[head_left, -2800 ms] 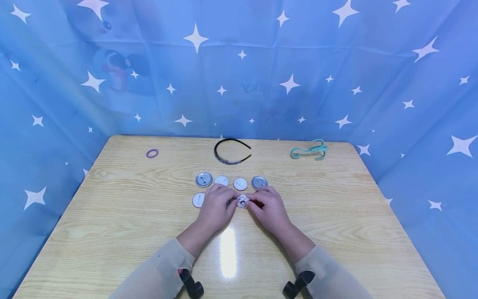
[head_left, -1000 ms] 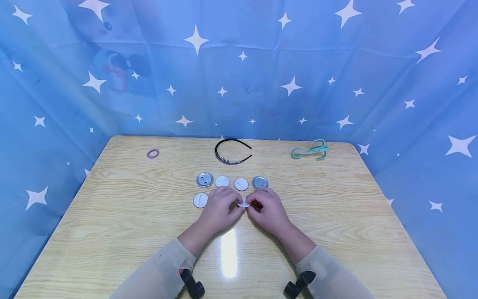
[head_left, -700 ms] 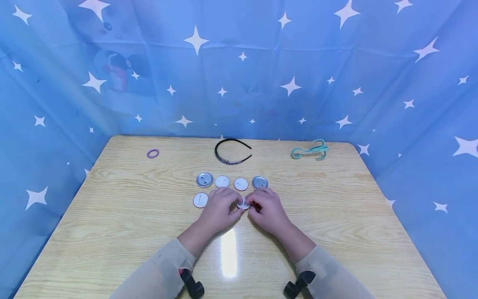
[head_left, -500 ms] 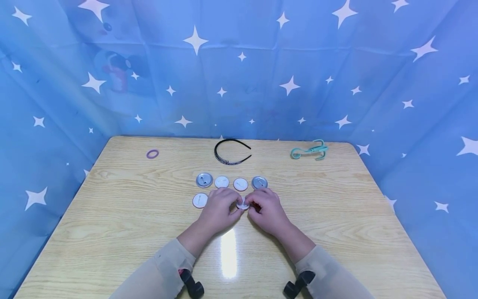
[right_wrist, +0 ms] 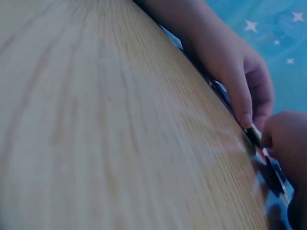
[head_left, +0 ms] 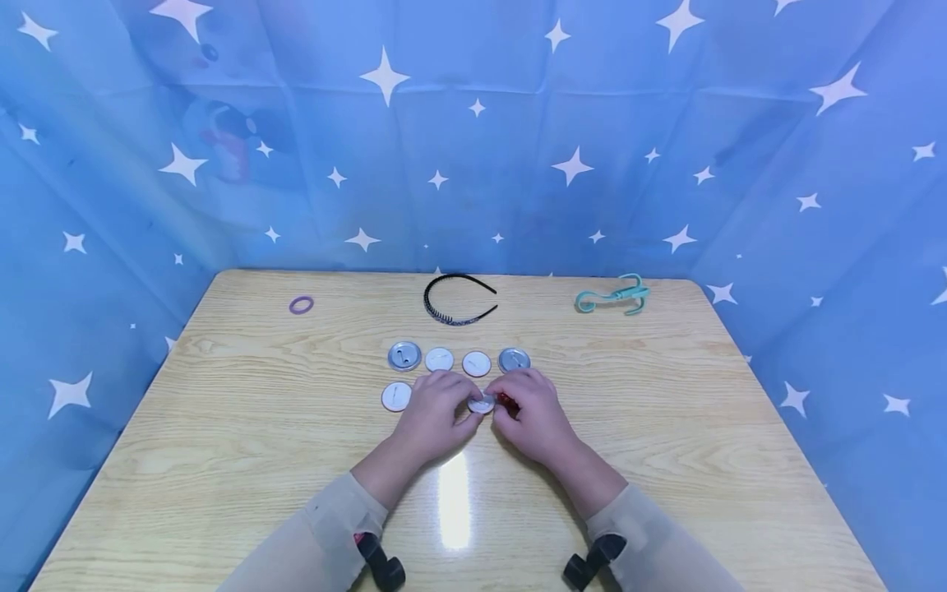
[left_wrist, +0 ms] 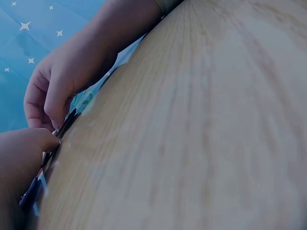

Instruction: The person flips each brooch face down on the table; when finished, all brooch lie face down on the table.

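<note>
Between my hands is a small round pin badge (head_left: 481, 404), its pale back turned up toward the head view. My left hand (head_left: 436, 418) pinches its left edge between thumb and fingers. On the other side, the thumb and fingertips of my right hand (head_left: 534, 413) hold the badge's right edge. Part of a red thing (head_left: 507, 400) shows beneath the curled right fingers; most of it is hidden. Both wrist views catch the hands meeting low over the table, the left hand (right_wrist: 225, 62) and the right hand (left_wrist: 72, 72), with the badge mostly covered by fingers.
Behind the hands lies a row of badges, backs up: a silver badge (head_left: 404, 356), two white badges (head_left: 440, 359) and another silver badge (head_left: 514, 359). A white badge (head_left: 396, 396) sits left. Farther back are a purple ring (head_left: 301, 305), black headband (head_left: 429, 302) and teal claw-like item (head_left: 612, 296).
The badge showed its printed face at first, then was tipped on edge, and now has its back up. Both hands have stayed in nearly the same place, with small finger shifts.
</note>
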A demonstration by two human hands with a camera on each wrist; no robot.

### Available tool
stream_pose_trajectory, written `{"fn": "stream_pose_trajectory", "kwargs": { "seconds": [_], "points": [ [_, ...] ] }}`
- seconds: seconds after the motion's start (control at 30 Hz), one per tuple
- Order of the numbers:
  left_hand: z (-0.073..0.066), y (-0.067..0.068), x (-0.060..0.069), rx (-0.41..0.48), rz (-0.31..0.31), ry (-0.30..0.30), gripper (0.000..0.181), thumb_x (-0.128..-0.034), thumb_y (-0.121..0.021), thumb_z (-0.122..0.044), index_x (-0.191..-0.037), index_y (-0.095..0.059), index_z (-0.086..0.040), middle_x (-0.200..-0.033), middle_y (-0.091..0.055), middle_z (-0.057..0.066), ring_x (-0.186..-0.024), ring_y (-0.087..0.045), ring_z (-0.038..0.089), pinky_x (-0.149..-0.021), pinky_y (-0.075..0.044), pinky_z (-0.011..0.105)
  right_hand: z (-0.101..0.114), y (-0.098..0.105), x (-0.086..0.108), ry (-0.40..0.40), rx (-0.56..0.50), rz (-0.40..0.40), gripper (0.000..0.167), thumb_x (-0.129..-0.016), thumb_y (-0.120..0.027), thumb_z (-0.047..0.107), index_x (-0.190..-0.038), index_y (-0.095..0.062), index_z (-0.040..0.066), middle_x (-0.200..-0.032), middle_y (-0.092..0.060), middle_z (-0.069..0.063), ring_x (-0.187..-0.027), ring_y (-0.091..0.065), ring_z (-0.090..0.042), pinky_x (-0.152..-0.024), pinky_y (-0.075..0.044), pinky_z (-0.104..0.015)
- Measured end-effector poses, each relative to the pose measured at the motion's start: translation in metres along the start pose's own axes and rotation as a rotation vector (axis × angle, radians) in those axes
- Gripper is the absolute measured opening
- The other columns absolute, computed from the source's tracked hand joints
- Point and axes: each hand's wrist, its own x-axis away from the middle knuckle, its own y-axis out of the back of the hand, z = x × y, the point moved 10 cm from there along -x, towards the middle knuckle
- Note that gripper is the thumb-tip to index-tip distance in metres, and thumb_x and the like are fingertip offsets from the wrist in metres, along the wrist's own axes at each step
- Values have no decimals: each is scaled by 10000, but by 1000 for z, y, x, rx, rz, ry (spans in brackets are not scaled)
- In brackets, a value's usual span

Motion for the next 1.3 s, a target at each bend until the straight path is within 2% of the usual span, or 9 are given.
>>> {"fn": "stream_pose_trajectory", "kwargs": {
  "seconds": [0.23,0.43,0.77,0.93,1.07,1.2,1.3],
  "points": [
    [-1,-5,-2,-8,34,-1,160,-931,-803,-294,-1057,-747,-212,-1175,-743,-51,-1142,-617,210,-999,-460,477,-8,11,3,-30,42,-17,178,-851,-768,88,-1008,-792,168,-1106,-762,30,-1153,-630,-288,-1028,-429,-584],
    [-1,-6,-1,-12,35,-4,180,-913,-813,-302,-1055,-745,-213,-1179,-739,-42,-1149,-617,218,-1017,-460,485,-16,23,10,-29,47,-48,170,-872,-793,95,-1034,-804,145,-1120,-776,8,-1146,-654,-288,-1034,-442,-551],
    [3,-8,1,-18,40,14,198,-924,-799,-325,-1086,-748,-222,-1201,-734,-42,-1164,-611,217,-1033,-456,479,-39,44,28,-129,40,-65,226,-849,-866,131,-1061,-795,105,-1099,-760,-23,-1143,-631,-303,-1023,-450,-535],
    [4,-9,2,-28,53,13,335,-920,-810,-394,-1191,-744,-209,-1247,-721,-31,-1189,-604,223,-1023,-460,473,-45,37,28,-202,54,-18,287,-872,-870,210,-1131,-796,110,-1156,-744,-42,-1175,-602,-314,-1045,-412,-566],
    [3,-7,2,-36,60,3,443,-909,-817,-439,-1271,-727,-200,-1281,-707,-20,-1211,-600,239,-1022,-461,484,-49,27,28,-254,122,42,401,-885,-867,322,-1232,-782,140,-1225,-693,-64,-1225,-556,-335,-1050,-385,-591],
    [1,-8,0,-49,73,6,551,-874,-826,-523,-1313,-713,-208,-1307,-699,-19,-1237,-591,246,-1063,-444,501,-49,24,29,-243,173,63,468,-885,-856,373,-1294,-765,163,-1245,-653,-78,-1232,-528,-354,-1037,-377,-593],
    [-2,-15,-3,-70,102,27,630,-866,-811,-592,-1360,-691,-221,-1339,-681,-33,-1271,-570,231,-1111,-409,499,-48,25,29,-230,192,63,483,-887,-849,382,-1313,-759,172,-1241,-641,-78,-1218,-518,-354,-1028,-374,-591]
  ]
}}
